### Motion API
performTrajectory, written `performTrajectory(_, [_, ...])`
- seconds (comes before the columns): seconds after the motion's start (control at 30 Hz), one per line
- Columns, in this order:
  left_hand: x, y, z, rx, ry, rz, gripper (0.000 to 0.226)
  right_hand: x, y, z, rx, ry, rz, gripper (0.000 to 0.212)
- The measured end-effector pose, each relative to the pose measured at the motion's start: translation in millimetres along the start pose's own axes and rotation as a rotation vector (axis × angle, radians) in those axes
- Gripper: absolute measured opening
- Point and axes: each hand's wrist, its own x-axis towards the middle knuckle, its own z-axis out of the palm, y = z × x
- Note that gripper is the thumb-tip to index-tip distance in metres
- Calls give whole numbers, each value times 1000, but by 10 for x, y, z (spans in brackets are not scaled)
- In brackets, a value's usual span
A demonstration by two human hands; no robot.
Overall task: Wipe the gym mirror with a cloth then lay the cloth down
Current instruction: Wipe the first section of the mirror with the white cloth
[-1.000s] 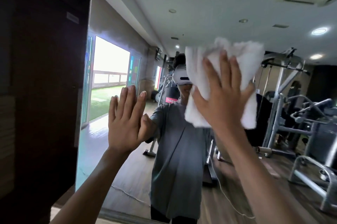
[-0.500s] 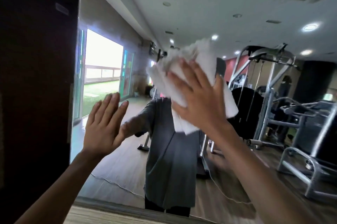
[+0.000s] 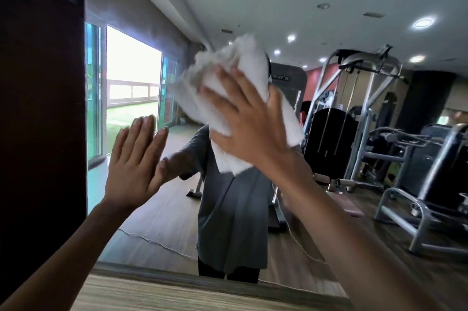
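A large wall mirror (image 3: 342, 2) fills most of the head view and reflects a gym. My right hand (image 3: 249, 122) presses a crumpled white cloth (image 3: 235, 83) flat against the glass at about head height, fingers spread and straight. The cloth covers the reflected head of the person in a grey shirt. My left hand (image 3: 135, 161) lies flat on the mirror to the lower left, fingers together and pointing up, holding nothing.
A dark wooden panel (image 3: 40, 121) borders the mirror on the left. A wooden ledge (image 3: 157, 293) runs along the mirror's bottom edge. Weight machines (image 3: 374, 118) and a bright glass door (image 3: 131, 78) appear only as reflections.
My right hand has swept the cloth leftward and slightly down across the glass. My left hand stays flat on the mirror.
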Motion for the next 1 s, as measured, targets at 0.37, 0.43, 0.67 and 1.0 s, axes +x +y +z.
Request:
performTrajectory(0.37, [-56,-61,-39,-97,142,-198,51,172,-460,83,-67,-73,-340,73])
performTrajectory(0.43, [-79,-19,-28,-57,166,-399,58,142,-195,64,-31,-49,-261,74])
performTrajectory(0.67, [-88,-4,-29,-16,111,-597,69,1007,-685,76,23,0,228,75])
performTrajectory(1.0, [-166,29,8,11,98,-808,71,683,-465,120,45,-110,-224,75])
